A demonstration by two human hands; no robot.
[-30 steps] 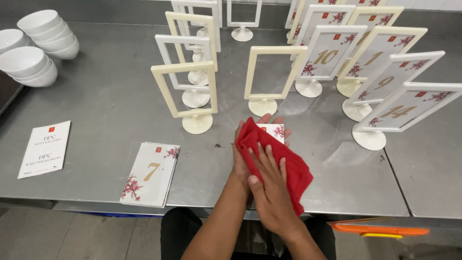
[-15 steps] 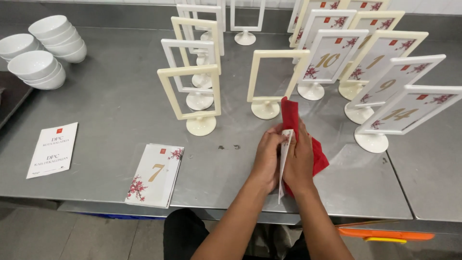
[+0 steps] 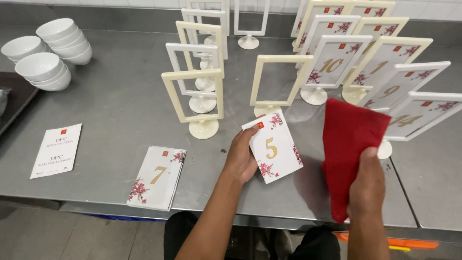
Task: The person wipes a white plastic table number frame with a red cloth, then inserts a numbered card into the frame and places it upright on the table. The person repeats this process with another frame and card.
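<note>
Half a second ago our two hands were pressed together around the card and the cloth; now they have come apart. Our left hand [image 3: 242, 161] is clamped on the edge of one white number card [image 3: 273, 146] with a gold digit and red blossoms, held face up over the near middle of the table [image 3: 120, 110]. Our right hand [image 3: 367, 185] grips one red cloth [image 3: 349, 144], lifted clear to the right of the card, hanging in a fold. We count five empty cream frames [image 3: 195, 98] standing just beyond the card, and seven filled frames [image 3: 332, 65] at far right. One more number card [image 3: 156, 177] lies flat at the near left, one white leaflet [image 3: 57, 150] further left, and three stacks of white bowls [image 3: 45, 72] sit far left.
</note>
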